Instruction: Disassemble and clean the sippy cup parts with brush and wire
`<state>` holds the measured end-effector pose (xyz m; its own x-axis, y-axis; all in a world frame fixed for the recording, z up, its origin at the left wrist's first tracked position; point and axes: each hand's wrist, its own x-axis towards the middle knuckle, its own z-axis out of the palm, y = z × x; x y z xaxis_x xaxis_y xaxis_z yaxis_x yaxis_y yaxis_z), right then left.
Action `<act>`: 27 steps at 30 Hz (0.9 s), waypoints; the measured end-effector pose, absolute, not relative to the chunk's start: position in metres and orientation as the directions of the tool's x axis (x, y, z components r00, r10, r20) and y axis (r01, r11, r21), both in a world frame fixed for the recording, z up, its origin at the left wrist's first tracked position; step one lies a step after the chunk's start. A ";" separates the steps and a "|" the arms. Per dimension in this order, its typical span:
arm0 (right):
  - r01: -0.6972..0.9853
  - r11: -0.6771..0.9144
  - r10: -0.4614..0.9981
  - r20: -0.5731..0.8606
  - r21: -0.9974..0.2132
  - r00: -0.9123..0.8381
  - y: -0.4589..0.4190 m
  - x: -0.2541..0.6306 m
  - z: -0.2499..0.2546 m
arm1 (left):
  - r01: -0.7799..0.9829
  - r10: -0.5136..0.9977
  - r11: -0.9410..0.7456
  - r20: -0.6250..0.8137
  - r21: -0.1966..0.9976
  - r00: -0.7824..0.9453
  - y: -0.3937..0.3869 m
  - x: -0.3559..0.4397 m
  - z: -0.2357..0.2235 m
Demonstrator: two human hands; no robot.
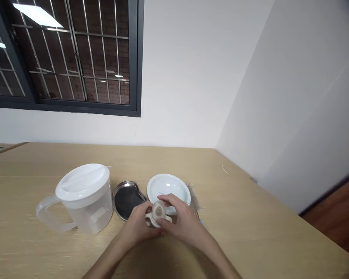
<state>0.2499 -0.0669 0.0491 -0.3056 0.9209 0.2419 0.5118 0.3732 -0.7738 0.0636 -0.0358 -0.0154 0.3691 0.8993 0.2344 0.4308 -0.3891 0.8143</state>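
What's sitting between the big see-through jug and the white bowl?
In the head view, a shiny-rimmed tray with a dark inside lies between the jug and the white bowl.

– What do we see in the pitcher point(88, 211)?
– Smooth, cloudy plastic, and its white lid point(83, 182) looks glossy to us.
– The tray point(128, 199)?
– Metal, polished at the edge; we find its base dark and smooth.
– And the bowl point(168, 186)?
– Glossy white; we can't tell ceramic from plastic.
– Our small handled piece point(158, 212)?
– Smooth white plastic below, translucent on top.
– The brush point(194, 198) is rough with bristles.
– And we'd call the tabletop point(264, 228) wood-grained, with a faint sheen.
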 end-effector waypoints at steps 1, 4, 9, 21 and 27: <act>0.516 0.382 0.917 0.243 -0.767 -0.317 -0.066 0.249 0.049 | 0.429 0.898 -0.392 0.238 0.814 0.369 -0.035 0.064 -0.016; 0.512 0.398 0.908 0.246 -0.761 -0.340 -0.065 0.247 0.048 | 0.434 0.900 -0.391 0.237 0.812 0.367 -0.034 0.064 -0.018; 0.515 0.384 0.911 0.221 -0.767 -0.349 -0.062 0.250 0.049 | 0.435 0.908 -0.363 0.208 0.824 0.364 -0.034 0.064 -0.017; 0.567 0.350 0.915 0.143 -0.745 -0.378 -0.059 0.252 0.060 | 0.439 0.921 -0.317 0.163 0.841 0.354 -0.036 0.065 -0.007; 0.564 0.354 0.920 0.170 -0.746 -0.352 -0.062 0.252 0.055 | 0.451 0.917 -0.344 0.189 0.824 0.352 -0.036 0.066 -0.009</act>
